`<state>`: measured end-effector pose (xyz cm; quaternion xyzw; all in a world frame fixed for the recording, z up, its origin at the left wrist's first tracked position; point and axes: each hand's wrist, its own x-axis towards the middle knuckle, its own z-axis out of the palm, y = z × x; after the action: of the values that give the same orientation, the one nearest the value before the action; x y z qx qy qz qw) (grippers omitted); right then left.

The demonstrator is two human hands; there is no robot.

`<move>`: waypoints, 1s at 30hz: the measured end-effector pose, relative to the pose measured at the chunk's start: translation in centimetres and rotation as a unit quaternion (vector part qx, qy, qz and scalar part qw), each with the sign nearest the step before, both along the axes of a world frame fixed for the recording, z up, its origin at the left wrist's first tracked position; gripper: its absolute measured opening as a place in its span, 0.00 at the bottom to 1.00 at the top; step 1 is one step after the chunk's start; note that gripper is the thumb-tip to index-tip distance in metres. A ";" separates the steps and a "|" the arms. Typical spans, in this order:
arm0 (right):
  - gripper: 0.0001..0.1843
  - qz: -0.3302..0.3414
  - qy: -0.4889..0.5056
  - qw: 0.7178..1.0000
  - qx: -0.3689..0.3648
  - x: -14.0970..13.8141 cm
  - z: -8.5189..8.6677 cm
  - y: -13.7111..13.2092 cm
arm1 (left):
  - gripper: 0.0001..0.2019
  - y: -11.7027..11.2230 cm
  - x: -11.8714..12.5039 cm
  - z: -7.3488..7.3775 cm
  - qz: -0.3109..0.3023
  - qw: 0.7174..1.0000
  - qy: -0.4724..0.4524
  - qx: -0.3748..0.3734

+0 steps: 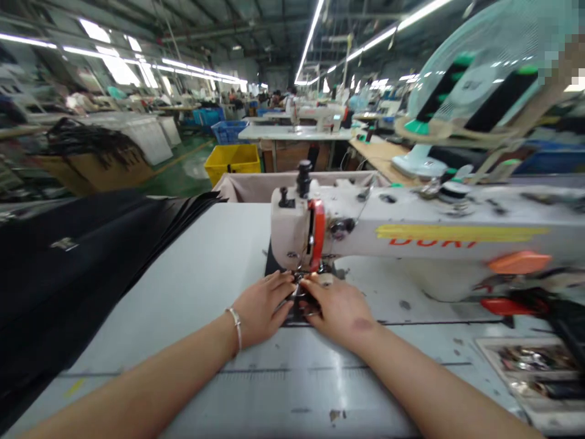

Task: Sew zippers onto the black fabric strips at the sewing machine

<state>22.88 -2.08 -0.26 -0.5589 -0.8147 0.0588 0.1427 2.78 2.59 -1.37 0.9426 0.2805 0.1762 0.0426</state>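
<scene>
Both my hands rest on the table at the foot of a white sewing machine (pixel 411 238). My left hand (pixel 260 308) lies flat with its fingers stretched toward the needle, pressing a small dark piece of fabric (pixel 295 308). A thin bracelet circles its wrist. My right hand (pixel 338 308) lies beside it, fingers extended on the same piece just under the machine head (pixel 297 228). The fabric is mostly hidden beneath the hands.
A large stack of black fabric (pixel 68 262) covers the left of the grey table (pixel 205 262). A tray of small metal parts (pixel 534 366) sits at the right. A green fan (pixel 479 85) stands behind the machine. Yellow and blue bins lie beyond.
</scene>
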 end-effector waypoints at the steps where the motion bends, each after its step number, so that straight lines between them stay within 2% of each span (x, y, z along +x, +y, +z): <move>1: 0.23 -0.003 -0.006 1.000 0.009 -0.1 0.1 -0.1 | 0.15 0.0 -0.1 -0.1 0.003 1.000 0.005 0.009; 8: 0.23 -0.004 -0.010 0.999 0.040 -0.2 0.4 0.0 | 0.16 1.0 -0.4 -1.8 0.020 0.994 -0.007 0.104; 15: 0.28 -0.015 0.014 0.999 0.035 -0.7 -0.8 -0.4 | 0.21 0.8 -1.1 -2.4 0.004 0.979 0.006 0.203; 17: 0.29 -0.024 0.015 0.999 0.031 -0.8 -1.0 -0.2 | 0.22 0.7 -1.1 -2.7 0.009 0.979 0.000 0.205; 21: 0.30 -0.040 0.017 0.999 0.027 -1.0 -0.5 0.0 | 0.21 0.4 -0.5 -3.4 0.056 0.981 -0.021 0.184; 23: 0.31 -0.039 0.022 0.999 0.023 -0.8 -0.2 -0.5 | 0.23 0.6 -0.8 -3.4 0.046 0.986 -0.007 0.162; 25: 0.32 -0.032 0.027 0.999 0.018 -0.3 -0.2 -1.5 | 0.25 1.3 -2.5 -3.1 0.023 0.992 0.017 0.123; 27: 0.34 -0.018 0.035 0.999 0.007 0.4 -0.8 -2.8 | 0.24 2.7 -6.3 -2.6 0.047 0.995 0.036 0.085; 30: 0.34 0.006 0.047 0.999 -0.007 1.6 -2.1 -4.6 | 0.20 5.1 -15.1 -1.4 0.206 0.975 0.043 0.071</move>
<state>24.46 -6.64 -2.37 -0.5516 -0.8101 0.0912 0.1763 -12.35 7.73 -2.76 0.8716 0.4573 0.1601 -0.0743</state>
